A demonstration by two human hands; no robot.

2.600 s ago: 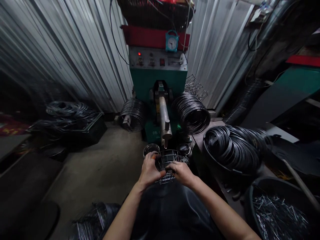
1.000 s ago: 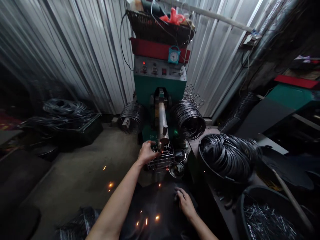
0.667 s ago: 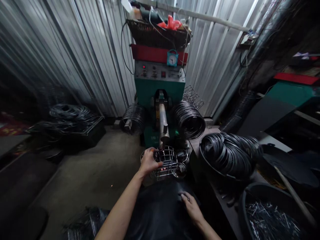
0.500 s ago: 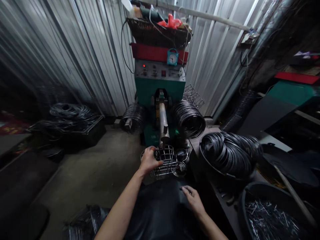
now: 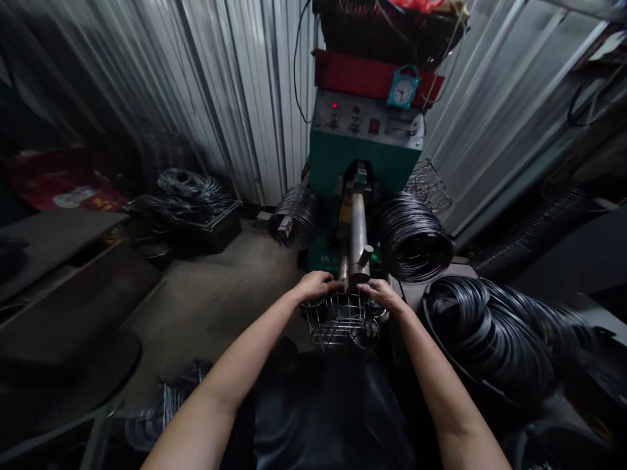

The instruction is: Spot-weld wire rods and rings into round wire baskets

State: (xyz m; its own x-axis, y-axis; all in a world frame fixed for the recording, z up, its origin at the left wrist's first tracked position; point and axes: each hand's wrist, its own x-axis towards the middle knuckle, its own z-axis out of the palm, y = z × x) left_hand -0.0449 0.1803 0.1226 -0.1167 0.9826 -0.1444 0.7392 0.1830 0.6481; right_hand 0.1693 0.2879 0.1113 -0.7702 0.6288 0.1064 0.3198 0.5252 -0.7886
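A round wire basket sits below the metal arm of a green machine. My left hand is closed on the basket's upper left rim, fingers pointing inward toward the electrode tip. Opposite it, my right hand grips the upper right side, its thumb and fingers close to the end of the metal arm. Exactly what the right fingertips pinch is too small and dark to make out; they are at the basket's rim.
Wire ring bundles hang left and right of the machine. A tub of wire rings stands at my right. A crate of wire is on the floor at left. A blue clock hangs on the machine.
My right hand has moved from above my lap up to the basket. My left hand has shifted up to the rim beside the machine's arm. The view has turned left and down.
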